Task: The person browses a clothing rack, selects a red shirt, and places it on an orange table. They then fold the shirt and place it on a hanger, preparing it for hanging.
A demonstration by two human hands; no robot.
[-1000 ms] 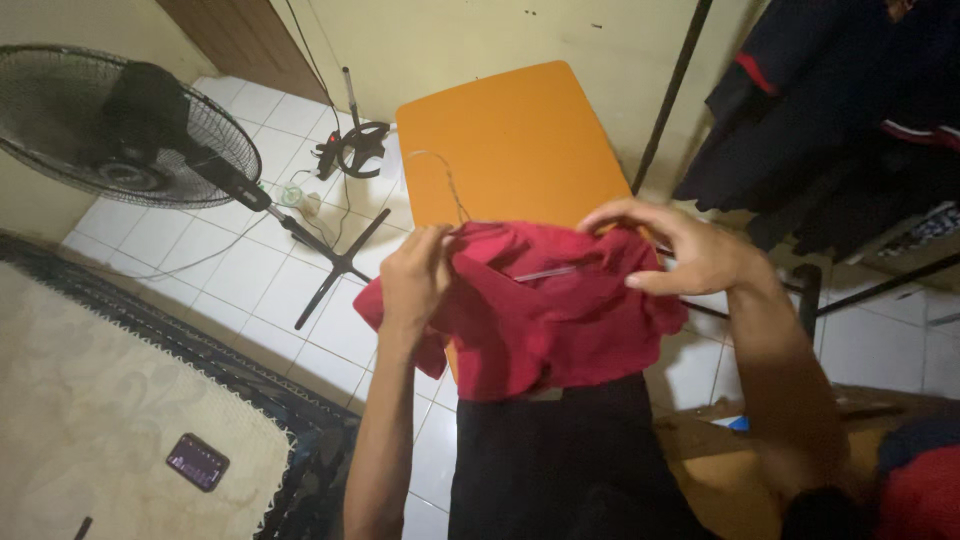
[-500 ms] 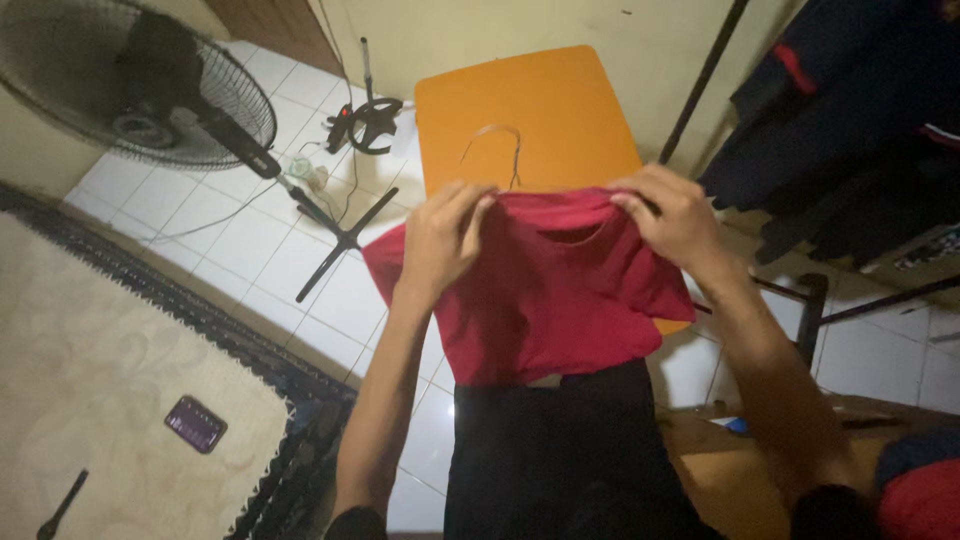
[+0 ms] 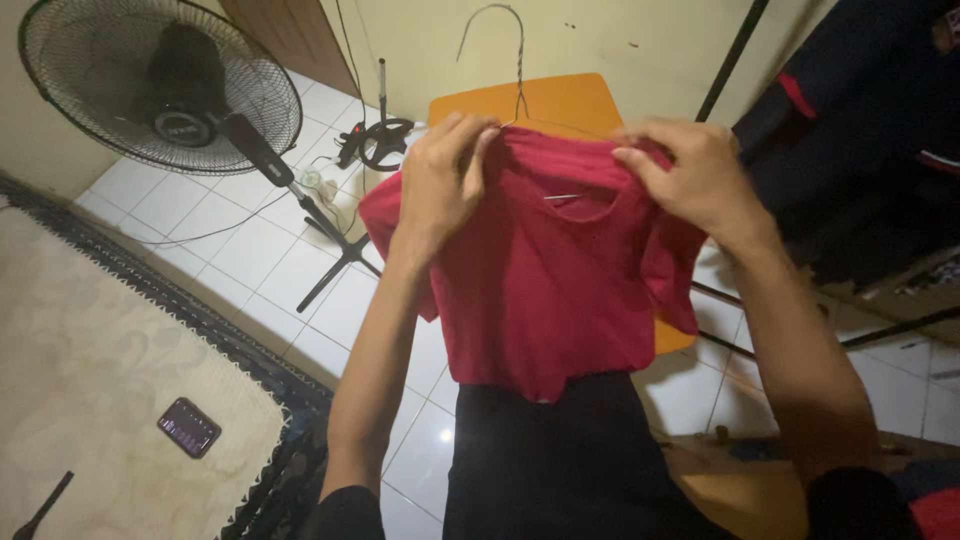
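I hold a red T-shirt [image 3: 545, 290] up in front of me, its body hanging down over my black trousers. My left hand [image 3: 440, 180] pinches the left shoulder near the collar. My right hand [image 3: 690, 175] grips the right shoulder. A thin wire hanger [image 3: 518, 60] sits inside the neck opening, its hook rising above the collar between my hands. The hanger's arms are mostly hidden under the fabric.
An orange table [image 3: 530, 100] stands behind the shirt against the wall. A black standing fan [image 3: 165, 85] is at the left on white floor tiles, with cables near its base. A phone [image 3: 188, 427] lies on a beige rug [image 3: 90, 360]. Dark clothes [image 3: 860, 130] hang at the right.
The bunched shirt has been spread out and raised, and now hangs flat from the shoulders. The hanger hook has come up above the collar. My hands moved apart along the shoulders.
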